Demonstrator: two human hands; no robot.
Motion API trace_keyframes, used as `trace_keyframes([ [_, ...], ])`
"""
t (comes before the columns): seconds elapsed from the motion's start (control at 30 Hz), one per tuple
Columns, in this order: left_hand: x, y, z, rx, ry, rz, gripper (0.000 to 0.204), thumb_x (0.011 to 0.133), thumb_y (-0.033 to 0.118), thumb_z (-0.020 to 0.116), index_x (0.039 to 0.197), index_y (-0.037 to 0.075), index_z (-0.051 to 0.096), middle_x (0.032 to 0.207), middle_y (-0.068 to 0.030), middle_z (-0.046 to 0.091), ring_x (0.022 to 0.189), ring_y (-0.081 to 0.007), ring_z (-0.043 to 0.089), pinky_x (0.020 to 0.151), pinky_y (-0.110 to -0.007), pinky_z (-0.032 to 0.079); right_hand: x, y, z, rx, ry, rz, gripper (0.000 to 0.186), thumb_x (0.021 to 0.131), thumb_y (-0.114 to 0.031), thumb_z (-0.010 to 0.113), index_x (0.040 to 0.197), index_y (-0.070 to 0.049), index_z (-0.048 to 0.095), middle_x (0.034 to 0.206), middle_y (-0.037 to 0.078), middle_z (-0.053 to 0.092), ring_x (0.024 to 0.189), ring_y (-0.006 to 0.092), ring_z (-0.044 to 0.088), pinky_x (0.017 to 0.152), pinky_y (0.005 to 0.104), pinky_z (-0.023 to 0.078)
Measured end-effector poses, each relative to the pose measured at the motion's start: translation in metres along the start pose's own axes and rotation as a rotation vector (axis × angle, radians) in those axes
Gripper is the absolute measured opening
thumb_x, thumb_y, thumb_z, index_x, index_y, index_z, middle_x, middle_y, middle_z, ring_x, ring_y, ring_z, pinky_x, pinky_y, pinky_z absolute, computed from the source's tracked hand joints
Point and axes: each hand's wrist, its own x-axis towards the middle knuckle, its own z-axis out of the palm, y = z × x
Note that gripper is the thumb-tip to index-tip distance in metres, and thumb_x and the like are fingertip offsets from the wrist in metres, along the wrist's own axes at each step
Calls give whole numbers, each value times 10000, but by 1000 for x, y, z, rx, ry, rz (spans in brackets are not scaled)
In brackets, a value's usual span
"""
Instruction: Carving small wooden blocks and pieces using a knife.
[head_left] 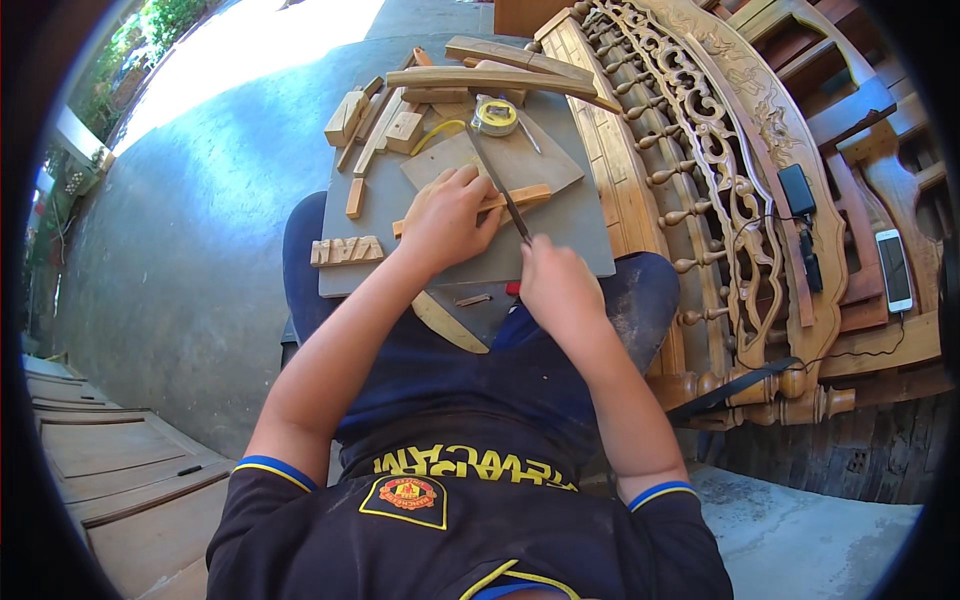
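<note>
Right now, the left hand (452, 212) has its fingers closed over a narrow wooden strip (532, 195), which lies slantwise over the grey work board (592, 240). The right hand's (562, 284) fingers grip the near end of a long, slim, dark metal tool (490, 167) that crosses the strip. Beyond them, a yellow tape measure (495, 115) sits near wooden offcuts (404, 131).

Wood strip (530, 196) before tape measure (495, 116), furniture (768, 130) right of worktop (588, 235)
</note>
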Motion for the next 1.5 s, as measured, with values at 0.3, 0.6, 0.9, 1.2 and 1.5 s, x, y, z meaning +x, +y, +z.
trace_keyframes([
  [0.3, -4, 15, 2, -6, -33, 26, 185, 830, 196, 741, 943, 65, 676, 944, -128, 635, 958, -342, 635, 826, -441, 531, -10, -3, 1, -83, -14, 62, 297, 1062, -258, 495, 979, 2, 612, 772, 268, 704, 772, 465, 718, 716, 543, 583],
  [0.6, -5, 13, 3, 33, 4, 15, 178, 827, 219, 736, 925, 80, 683, 920, -95, 625, 952, -312, 640, 804, -430, 538, -5, -5, 2, -93, -14, 80, 290, 1062, -262, 498, 972, -7, 604, 757, 275, 696, 766, 461, 719, 700, 539, 586],
  [0.9, -10, 21, 3, 17, 10, 8, 168, 827, 218, 730, 915, 82, 686, 913, -96, 611, 930, -309, 635, 801, -430, 538, -19, -2, 0, -74, -16, 72, 278, 1061, -263, 507, 960, -13, 578, 745, 269, 693, 745, 456, 715, 691, 540, 583],
  [1.2, -6, 9, 5, 57, 62, -21, 170, 846, 216, 716, 915, 66, 680, 928, -114, 619, 939, -323, 628, 811, -442, 535, 34, -7, 8, -84, -3, 7, 290, 1059, -267, 504, 966, -8, 595, 778, 268, 705, 783, 471, 715, 729, 535, 584],
  [1.5, -2, 11, 4, 71, 36, -102, 183, 851, 206, 732, 934, 50, 684, 951, -133, 634, 968, -345, 627, 847, -454, 525, -38, 21, -3, 28, -14, 18, 269, 1052, -255, 508, 986, -13, 604, 766, 286, 691, 753, 489, 696, 709, 577, 563],
])
